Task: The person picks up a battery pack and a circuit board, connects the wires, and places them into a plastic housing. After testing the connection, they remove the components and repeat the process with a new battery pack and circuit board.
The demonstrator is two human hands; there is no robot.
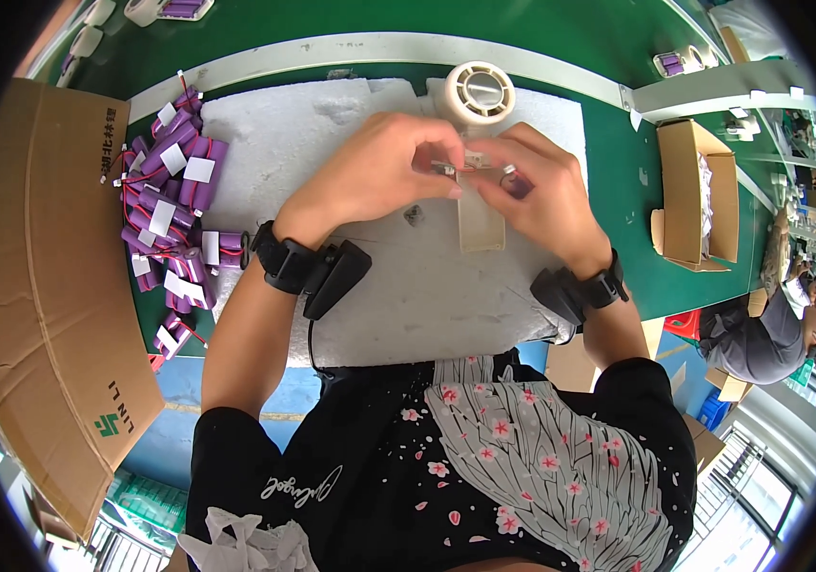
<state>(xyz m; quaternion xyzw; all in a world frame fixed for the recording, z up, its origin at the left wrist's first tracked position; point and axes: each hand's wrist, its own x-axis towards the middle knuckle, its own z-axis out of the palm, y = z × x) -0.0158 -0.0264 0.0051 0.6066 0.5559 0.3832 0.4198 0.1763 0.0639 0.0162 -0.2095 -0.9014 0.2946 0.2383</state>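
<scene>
A cream-white device with a round, slotted head [479, 92] and a long, shallow handle housing [482, 227] lies on a white foam sheet [379, 305]. Above the handle, my left hand [391, 164] closes thumb and fingers on a small dark-and-silver piece, too small to name. My right hand [546, 195] pinches thin wires just to its right, where a small white connector [509, 170] shows. The fingertips of both hands are close together, and parts of the wires are hidden behind them.
Purple battery packs [174, 195] with red wires are piled left of the foam, beside a large cardboard box [55, 286]. An open carton [699, 195] stands on the green table at right. A metal rail [360, 46] runs behind the foam. Another person [761, 334] sits far right.
</scene>
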